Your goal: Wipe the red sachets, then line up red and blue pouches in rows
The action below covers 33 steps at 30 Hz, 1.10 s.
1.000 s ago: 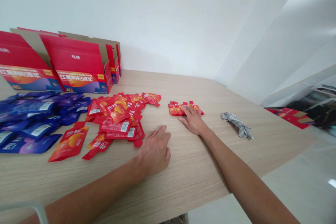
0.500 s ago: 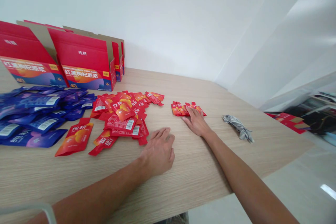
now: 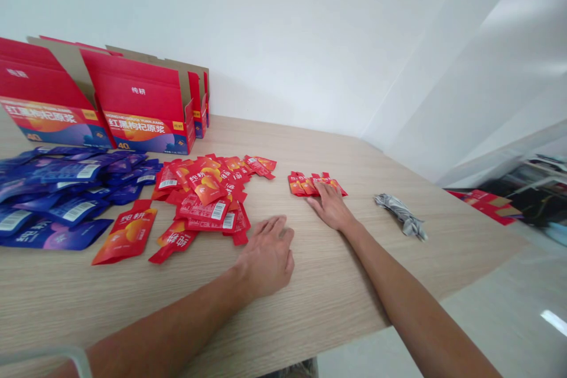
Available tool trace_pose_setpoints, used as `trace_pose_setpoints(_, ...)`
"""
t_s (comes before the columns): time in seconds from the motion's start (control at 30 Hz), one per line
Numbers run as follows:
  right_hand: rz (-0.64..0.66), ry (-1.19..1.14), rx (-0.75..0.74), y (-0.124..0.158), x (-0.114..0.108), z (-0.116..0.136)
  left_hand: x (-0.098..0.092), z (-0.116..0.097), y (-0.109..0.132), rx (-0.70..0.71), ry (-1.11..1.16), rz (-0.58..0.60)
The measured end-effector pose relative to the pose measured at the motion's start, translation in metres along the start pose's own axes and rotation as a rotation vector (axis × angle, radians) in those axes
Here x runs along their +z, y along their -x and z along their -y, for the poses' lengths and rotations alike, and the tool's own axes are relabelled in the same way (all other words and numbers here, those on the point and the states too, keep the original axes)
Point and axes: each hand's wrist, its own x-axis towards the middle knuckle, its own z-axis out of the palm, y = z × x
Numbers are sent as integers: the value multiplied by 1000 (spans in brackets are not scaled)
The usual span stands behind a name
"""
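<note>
A person's right hand (image 3: 330, 207) reached fwd across a wood-grain desk (image 3: 319, 286), fingers extended and laid over the R end of a short row of red pouches (image 3: 301, 185), touching but not gripping. The row sat mid-desk, the pouches side by side w/ caps pointing away from the person. The left hand (image 3: 268, 257) rested palm down nearer the front edge, its fingers relaxed, slightly bent and holding nothing, just beside a loose pile of red pouches (image 3: 206, 207). Some in that pile lay face up w/ orange fruit print, others showed barcodes.

Two more pouches lay nr the pile's front L side: a single red pouch (image 3: 126, 233) and a tilted red pouch (image 3: 174, 240). Far L, a heap of blue pouches (image 3: 66, 183) ran out of frame. Behind it stood goji-puree cartons (image 3: 142, 103), lids raised, the front pair marked "40", w/ at least 1 other visible behind, all nr a white wall (image 3: 301, 41). R of the right hand, well apart from the row, lay a crumpled gray-and-white bundle (image 3: 401, 215), material unclear. Beyond the desk's R edge: red cardboard (image 3: 482, 205), partly blurred.
</note>
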Motion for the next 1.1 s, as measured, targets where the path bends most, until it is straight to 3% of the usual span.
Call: trace_pose_setpoints(1.1, -21, -75, -1, 1, -1, 0, -1, -1, 0, -2, -33, -1)
